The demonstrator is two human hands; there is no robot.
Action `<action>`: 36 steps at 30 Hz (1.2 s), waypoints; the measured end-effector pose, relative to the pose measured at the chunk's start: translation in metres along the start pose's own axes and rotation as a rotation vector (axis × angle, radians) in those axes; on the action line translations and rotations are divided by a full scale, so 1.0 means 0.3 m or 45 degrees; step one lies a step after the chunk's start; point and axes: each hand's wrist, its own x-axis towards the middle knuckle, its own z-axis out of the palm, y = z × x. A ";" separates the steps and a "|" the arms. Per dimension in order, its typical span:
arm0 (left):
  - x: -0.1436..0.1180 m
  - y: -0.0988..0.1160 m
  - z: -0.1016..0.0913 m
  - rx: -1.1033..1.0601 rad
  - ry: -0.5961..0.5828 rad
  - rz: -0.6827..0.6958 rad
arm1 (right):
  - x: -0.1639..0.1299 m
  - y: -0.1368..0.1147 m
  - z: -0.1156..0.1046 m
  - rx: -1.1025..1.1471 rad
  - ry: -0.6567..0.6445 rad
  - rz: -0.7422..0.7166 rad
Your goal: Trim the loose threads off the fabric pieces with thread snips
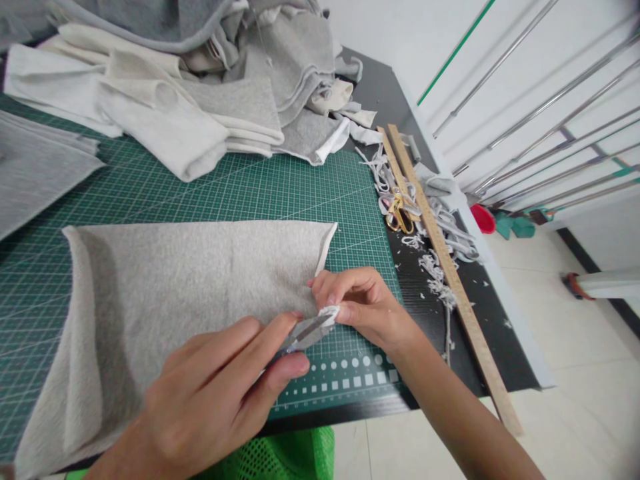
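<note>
We see a grey fleece piece (190, 293) lying flat on the green mat, folded double, its left end curled up and its pale underside showing along the right edge. Small metal snips (307, 331) lie almost level at its lower right corner, blades meeting a white scrap (330, 312) of the edge there.
</note>
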 end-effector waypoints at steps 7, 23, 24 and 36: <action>-0.002 -0.002 0.002 -0.028 -0.022 -0.012 | -0.003 -0.002 -0.002 0.008 -0.012 0.001; -0.006 -0.006 -0.002 -0.018 0.021 -0.039 | -0.002 0.000 -0.005 0.019 -0.005 0.010; -0.006 -0.006 0.000 -0.007 0.013 -0.036 | -0.002 -0.001 -0.004 0.016 -0.009 0.008; -0.004 -0.009 0.004 -0.017 0.009 -0.015 | 0.000 -0.002 -0.002 0.014 -0.007 0.012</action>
